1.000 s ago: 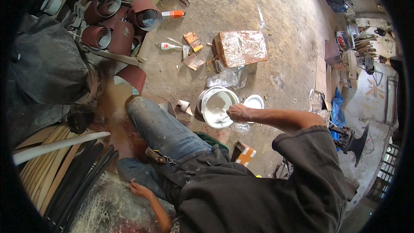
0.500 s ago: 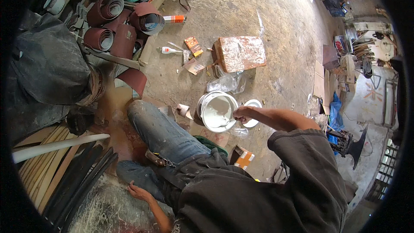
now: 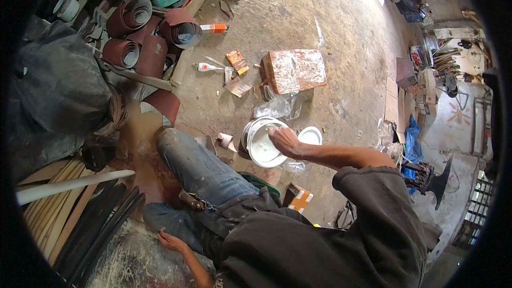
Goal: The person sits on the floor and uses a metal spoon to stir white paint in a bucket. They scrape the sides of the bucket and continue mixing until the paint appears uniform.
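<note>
Over the white bucket [image 3: 248, 146] my right hand [image 3: 284, 141] is closed, its knuckles above the opening near the right side of the rim. Whatever it grips is hidden behind the fingers. Inside the bucket is a thick white substance [image 3: 263, 149]. A round white lid [image 3: 310, 136] lies on the floor just right of my wrist. Crumpled clear plastic [image 3: 273, 108] touches the bucket's far side. Down at the lower left, my left hand [image 3: 172, 241] hangs beside my bent leg, fingers stretched out and holding nothing.
A paint-smeared reddish block [image 3: 296, 72] stands beyond the bucket. Left of it lie a small orange box [image 3: 237, 62] and a white bottle [image 3: 209, 67]. Rolls of brown sandpaper [image 3: 152, 56] fill the upper left. A white pipe [image 3: 74, 186] juts in at lower left.
My right hand has moved left from the bucket's right rim to over its opening. The left hand stays where it was.
</note>
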Motion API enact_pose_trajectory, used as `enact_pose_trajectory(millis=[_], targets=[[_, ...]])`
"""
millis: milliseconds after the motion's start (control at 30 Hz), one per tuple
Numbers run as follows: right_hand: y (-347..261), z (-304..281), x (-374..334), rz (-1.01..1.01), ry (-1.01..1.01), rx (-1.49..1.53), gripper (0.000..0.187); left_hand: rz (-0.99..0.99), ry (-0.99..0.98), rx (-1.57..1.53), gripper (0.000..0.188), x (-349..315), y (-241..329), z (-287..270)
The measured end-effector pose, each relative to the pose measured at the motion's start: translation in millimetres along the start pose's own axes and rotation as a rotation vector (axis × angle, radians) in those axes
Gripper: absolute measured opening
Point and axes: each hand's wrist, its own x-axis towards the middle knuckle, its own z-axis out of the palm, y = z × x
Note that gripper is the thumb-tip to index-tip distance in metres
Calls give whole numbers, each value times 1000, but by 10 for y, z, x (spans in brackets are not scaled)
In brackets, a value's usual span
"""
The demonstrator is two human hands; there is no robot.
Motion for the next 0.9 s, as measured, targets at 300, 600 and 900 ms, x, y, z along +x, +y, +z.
enact_pose_trajectory(millis=[300, 600, 900], targets=[[-199, 326, -294, 256, -66, 370, 36, -3, -2, -42, 43, -36, 64, -13], [150, 401, 334, 764, -695, 1610, 17, -41, -71, -12, 50, 20, -45, -36], [60, 479, -90, 180, -765, 342, 11, 6, 14, -60, 44, -39, -38, -18]])
